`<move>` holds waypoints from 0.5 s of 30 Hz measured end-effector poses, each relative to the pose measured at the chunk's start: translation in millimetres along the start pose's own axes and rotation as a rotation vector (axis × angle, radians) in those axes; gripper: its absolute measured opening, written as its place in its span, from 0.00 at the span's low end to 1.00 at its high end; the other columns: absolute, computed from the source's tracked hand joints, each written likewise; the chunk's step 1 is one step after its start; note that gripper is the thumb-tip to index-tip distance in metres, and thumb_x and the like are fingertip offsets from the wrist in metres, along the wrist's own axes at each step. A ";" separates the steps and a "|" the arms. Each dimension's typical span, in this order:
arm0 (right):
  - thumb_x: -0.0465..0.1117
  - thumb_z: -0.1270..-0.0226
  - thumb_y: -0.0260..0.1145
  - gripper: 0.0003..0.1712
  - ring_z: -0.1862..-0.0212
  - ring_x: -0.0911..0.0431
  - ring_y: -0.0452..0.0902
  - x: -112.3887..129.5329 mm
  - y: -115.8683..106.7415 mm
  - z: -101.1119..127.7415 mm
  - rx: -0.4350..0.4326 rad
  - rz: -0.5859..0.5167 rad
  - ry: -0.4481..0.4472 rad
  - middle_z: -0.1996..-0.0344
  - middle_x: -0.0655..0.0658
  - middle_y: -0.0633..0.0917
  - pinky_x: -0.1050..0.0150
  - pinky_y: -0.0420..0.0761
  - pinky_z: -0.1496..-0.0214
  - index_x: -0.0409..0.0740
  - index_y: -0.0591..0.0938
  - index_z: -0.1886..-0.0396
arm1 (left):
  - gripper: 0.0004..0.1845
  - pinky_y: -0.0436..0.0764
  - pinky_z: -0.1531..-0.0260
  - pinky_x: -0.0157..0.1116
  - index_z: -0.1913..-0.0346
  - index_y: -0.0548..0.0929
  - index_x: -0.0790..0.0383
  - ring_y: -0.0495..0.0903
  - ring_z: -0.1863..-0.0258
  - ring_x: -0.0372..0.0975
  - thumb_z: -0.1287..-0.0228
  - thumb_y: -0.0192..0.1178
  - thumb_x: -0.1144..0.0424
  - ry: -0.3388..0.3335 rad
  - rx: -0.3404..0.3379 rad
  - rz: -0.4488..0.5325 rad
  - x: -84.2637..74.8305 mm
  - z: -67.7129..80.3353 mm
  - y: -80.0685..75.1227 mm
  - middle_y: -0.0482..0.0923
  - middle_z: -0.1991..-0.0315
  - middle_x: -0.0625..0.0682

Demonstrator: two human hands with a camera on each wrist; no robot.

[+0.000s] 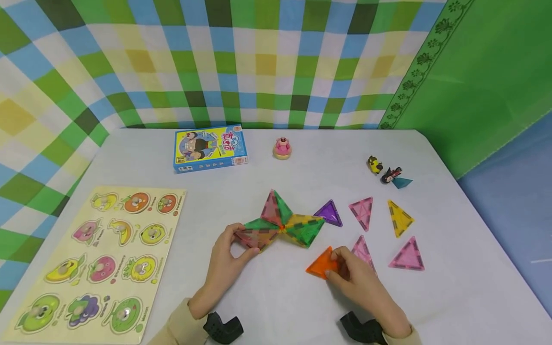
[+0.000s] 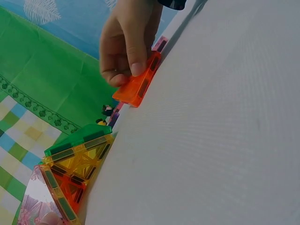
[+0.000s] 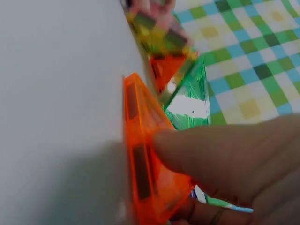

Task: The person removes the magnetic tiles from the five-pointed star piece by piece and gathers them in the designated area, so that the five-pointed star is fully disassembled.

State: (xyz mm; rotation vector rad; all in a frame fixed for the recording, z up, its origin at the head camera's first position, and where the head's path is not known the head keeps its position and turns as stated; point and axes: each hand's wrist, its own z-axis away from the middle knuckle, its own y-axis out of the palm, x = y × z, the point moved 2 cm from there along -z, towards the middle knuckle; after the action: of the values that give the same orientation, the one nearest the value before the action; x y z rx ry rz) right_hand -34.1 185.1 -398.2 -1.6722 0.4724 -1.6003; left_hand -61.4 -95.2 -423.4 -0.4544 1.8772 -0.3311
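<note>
A star-shaped build of see-through magnetic tiles in green, yellow and pink stands raised on the white table, with orange at its middle. My left hand holds its left point, thumb in front and fingers behind. To the right of the star, my right hand pinches an orange triangular magnetic tile between thumb and fingers. In the right wrist view the thumb lies across the orange tile, close over the table. A purple triangular tile lies beside the star's right point.
Several loose pink and yellow triangular tiles lie at the right. A wooden fruit puzzle board covers the left side. At the back are a blue and yellow box, a pink figurine and two small bird-like figures.
</note>
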 end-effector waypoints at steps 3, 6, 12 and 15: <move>0.35 0.48 0.69 0.16 0.72 0.59 0.65 -2.0 -7.1 0.4 -0.047 0.080 0.044 0.74 0.51 0.73 0.68 0.69 0.72 0.41 0.75 0.59 | 0.29 0.68 0.57 0.41 0.53 0.72 0.63 0.74 0.65 0.39 0.60 0.73 0.65 -0.002 0.007 0.002 -0.2 0.0 0.0 0.76 0.61 0.52; 0.35 0.49 0.70 0.20 0.71 0.58 0.66 -2.3 -12.4 -0.3 -0.080 0.167 0.021 0.71 0.50 0.75 0.64 0.71 0.69 0.42 0.75 0.56 | 0.29 0.68 0.57 0.42 0.53 0.72 0.63 0.74 0.64 0.39 0.60 0.73 0.65 -0.007 0.011 0.006 -0.8 0.1 -0.1 0.75 0.60 0.52; 0.40 0.52 0.73 0.27 0.72 0.58 0.66 2.0 -14.2 -5.0 -0.072 0.297 -0.014 0.73 0.51 0.76 0.61 0.71 0.67 0.44 0.75 0.51 | 0.29 0.68 0.57 0.42 0.52 0.72 0.63 0.74 0.64 0.39 0.60 0.73 0.66 -0.008 0.010 -0.003 -0.7 0.3 -0.6 0.75 0.60 0.52; 0.43 0.53 0.73 0.25 0.74 0.58 0.63 7.3 -15.1 -8.6 -0.059 0.351 -0.002 0.79 0.52 0.71 0.62 0.66 0.70 0.45 0.78 0.53 | 0.28 0.68 0.58 0.42 0.53 0.72 0.63 0.74 0.64 0.39 0.59 0.73 0.66 0.002 0.011 -0.001 -1.0 -0.3 -0.3 0.75 0.61 0.52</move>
State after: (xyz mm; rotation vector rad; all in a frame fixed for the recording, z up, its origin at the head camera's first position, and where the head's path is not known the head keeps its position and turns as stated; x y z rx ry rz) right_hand -44.8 187.3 -382.9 -1.5325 0.7720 -1.3382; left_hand -61.3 -95.1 -422.3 -0.4475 1.8760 -0.3419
